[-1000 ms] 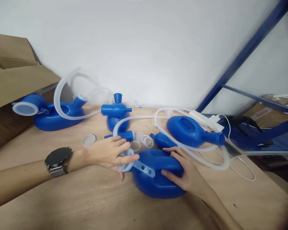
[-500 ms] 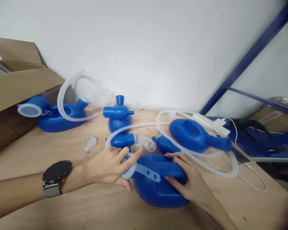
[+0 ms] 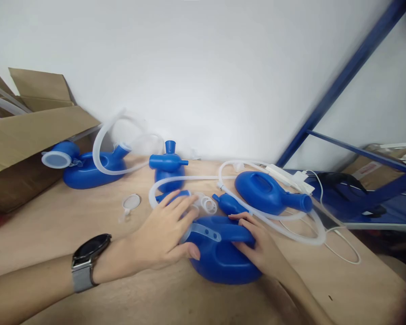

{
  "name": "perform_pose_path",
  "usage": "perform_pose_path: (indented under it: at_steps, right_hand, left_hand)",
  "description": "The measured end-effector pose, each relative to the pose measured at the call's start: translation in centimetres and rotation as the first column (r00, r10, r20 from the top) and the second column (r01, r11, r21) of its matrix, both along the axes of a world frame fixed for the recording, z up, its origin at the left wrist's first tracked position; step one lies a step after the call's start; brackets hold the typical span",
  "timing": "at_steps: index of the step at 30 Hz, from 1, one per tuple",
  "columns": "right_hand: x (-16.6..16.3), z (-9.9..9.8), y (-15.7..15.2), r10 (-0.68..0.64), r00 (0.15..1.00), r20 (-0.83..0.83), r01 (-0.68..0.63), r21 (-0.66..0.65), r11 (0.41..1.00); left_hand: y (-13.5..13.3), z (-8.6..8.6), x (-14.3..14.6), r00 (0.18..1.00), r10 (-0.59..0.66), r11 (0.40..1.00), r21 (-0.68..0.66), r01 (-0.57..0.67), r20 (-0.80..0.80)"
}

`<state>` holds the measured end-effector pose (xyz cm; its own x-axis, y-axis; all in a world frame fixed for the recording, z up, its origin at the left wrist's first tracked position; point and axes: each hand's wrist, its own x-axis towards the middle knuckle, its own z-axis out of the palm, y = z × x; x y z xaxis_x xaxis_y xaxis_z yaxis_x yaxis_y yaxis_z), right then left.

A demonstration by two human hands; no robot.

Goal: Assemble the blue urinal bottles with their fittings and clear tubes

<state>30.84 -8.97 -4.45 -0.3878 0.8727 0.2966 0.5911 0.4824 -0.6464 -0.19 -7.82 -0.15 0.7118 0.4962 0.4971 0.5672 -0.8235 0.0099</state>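
A blue plastic urinal bottle [image 3: 223, 266] lies on the table in front of me. My right hand [image 3: 260, 248] is closed around its handle, fingers through the opening. Over the bottle's mouth, at its left end, my left hand [image 3: 162, 230] rests with fingers stretched out, hiding most of the lid and mouth. From under it a translucent lid strap [image 3: 206, 232] with holes runs along the bottle. Just beyond my left fingers are a partly hidden blue adapter piece [image 3: 174, 195] and white rings [image 3: 208, 205].
Another blue bottle [image 3: 260, 192] with a looped clear hose [image 3: 291, 230] lies at right. Behind stand a blue bottle [image 3: 169, 178] and, at left, a capped one [image 3: 88, 174] beside a cardboard box [image 3: 37, 135]. A loose lid [image 3: 131, 201] lies left. A power strip [image 3: 287, 178] is back right.
My left hand has flattened over the bottle's mouth, its fingers now stretched out where they were curled around the lid. My right hand keeps its hold. The view has shifted slightly.
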Motion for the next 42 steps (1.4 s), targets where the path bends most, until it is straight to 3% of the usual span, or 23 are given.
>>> perform_pose_path:
  at_steps: [4,8,11,14,19,24,27,30,32,35,39,42]
  right_hand:
    - [-0.2,-0.2,-0.5,-0.014,1.000,-0.002,0.014,-0.010,1.000]
    - [-0.5,0.0,-0.9,0.028,1.000,-0.003,-0.028,-0.010,1.000]
    - [-0.7,0.2,-1.1,0.035,0.999,-0.023,-0.035,-0.009,0.999]
    - [-0.9,0.1,-1.2,0.029,0.999,-0.030,-0.029,0.004,1.000]
    - [-0.9,-0.2,-1.4,-0.001,0.999,-0.036,0.004,0.071,0.997]
    - [-0.6,0.1,-0.8,0.021,0.999,-0.029,-0.020,0.024,1.000]
    - [-0.4,0.3,-0.5,0.030,0.999,0.015,-0.030,-0.007,1.000]
    - [-0.3,0.1,-0.5,-0.010,0.999,0.032,0.011,-0.005,1.000]
    - [-0.3,-0.1,-0.5,-0.029,0.999,0.035,0.029,0.002,1.000]
    - [-0.3,-0.3,-0.5,-0.024,0.999,0.034,0.024,0.000,1.000]
    - [-0.3,-0.4,-0.4,-0.045,0.999,0.028,0.045,0.017,0.999]
    - [-0.5,-0.3,-0.6,-0.032,0.999,0.023,0.032,0.008,0.999]
  left_hand:
    - [-0.7,-0.2,1.6,0.981,-0.033,0.996,-0.076,0.049,0.193]
    - [-0.7,-0.8,2.5,0.958,-0.042,0.978,-0.186,0.098,0.283]
    - [-0.6,-0.5,2.6,0.939,-0.183,0.958,-0.161,0.237,0.291]
    - [-0.6,0.0,2.5,0.942,-0.272,0.943,-0.140,0.302,0.198]
    - [-0.7,0.3,2.2,0.917,-0.384,0.920,-0.044,0.390,0.105]
    - [-0.6,-0.1,2.0,0.905,-0.409,0.912,0.006,0.411,0.120]
    - [-1.2,-2.0,1.5,0.892,-0.393,0.916,0.179,0.358,0.224]
    - [-2.4,-4.8,0.3,0.844,-0.368,0.901,0.373,0.221,0.391]
    - [-3.3,-6.2,-0.8,0.812,-0.279,0.944,0.301,0.134,0.513]
    - [-4.1,-6.8,-2.3,0.809,-0.016,1.000,0.019,0.005,0.588]
    - [-4.0,-6.0,-2.6,0.845,0.110,0.985,-0.169,-0.023,0.523]
    - [-3.4,-5.4,-1.7,0.855,0.190,0.934,-0.358,-0.005,0.483]
